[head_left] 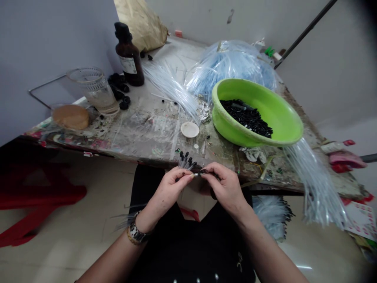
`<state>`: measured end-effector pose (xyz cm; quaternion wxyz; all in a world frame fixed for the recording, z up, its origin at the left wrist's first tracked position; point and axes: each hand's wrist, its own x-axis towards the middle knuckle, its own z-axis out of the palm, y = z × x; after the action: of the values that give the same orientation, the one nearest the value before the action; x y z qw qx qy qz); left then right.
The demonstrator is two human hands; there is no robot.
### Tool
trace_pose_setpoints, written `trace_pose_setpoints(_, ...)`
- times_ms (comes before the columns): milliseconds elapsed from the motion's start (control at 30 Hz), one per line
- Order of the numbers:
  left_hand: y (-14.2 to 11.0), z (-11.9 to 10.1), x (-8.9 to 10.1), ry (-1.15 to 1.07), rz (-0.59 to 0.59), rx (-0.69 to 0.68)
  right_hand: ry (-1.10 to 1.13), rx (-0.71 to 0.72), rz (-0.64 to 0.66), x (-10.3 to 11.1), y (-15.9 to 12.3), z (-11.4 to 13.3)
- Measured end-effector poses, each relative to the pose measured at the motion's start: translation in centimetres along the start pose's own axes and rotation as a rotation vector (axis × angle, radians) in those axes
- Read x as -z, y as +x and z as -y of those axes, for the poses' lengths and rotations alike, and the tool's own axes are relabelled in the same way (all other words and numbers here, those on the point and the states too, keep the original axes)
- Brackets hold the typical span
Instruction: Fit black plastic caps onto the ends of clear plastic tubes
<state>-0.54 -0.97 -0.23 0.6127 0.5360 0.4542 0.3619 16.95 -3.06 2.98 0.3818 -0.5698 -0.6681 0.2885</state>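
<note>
My left hand [172, 188] is closed around a small bunch of clear thin tubes with black tips [186, 160], which stick up from the fist just in front of the table edge. My right hand [222, 184] pinches a small black piece [203, 171] against the end of one tube, thumb and forefinger together. Both hands meet at the fingertips above my lap. A green basin [282, 118] holding many small black caps [246, 118] sits on the table beyond my right hand.
Bundles of clear tubes [232, 63] lie behind the basin, and more [318, 184] hang off the table's right edge. A brown bottle [129, 55], a glass beaker [96, 88], a small white lid [190, 129] and loose black parts [119, 88] sit on the stained table [141, 133].
</note>
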Motion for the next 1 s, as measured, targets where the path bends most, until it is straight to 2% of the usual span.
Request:
trace_pose_setpoints(167, -0.3, 0.0, 0.0, -0.003, 0.014, 0.019, 0.049, -0.008, 0.022, 0.3, -0.2, 0.0)
trace_pose_setpoints(400, -0.5, -0.4, 0.2, 0.051, 0.051, 0.008, -0.122, 0.243, 0.048, 1.4, 0.0, 0.2)
trace_pose_setpoints(500, -0.6, -0.8, 0.2, 0.046, 0.095, -0.002, -0.159, 0.282, 0.048, 1.8, 0.0, 0.2)
trace_pose_setpoints(767, -0.7, -1.1, -0.2, 0.036, 0.123, -0.008, -0.122, 0.260, 0.060, 1.4, -0.5, 0.0)
trace_pose_setpoints(1000, -0.7, -1.1, -0.3, 0.047, 0.101, -0.027, -0.073, 0.083, 0.076, 0.8, -1.3, -0.1)
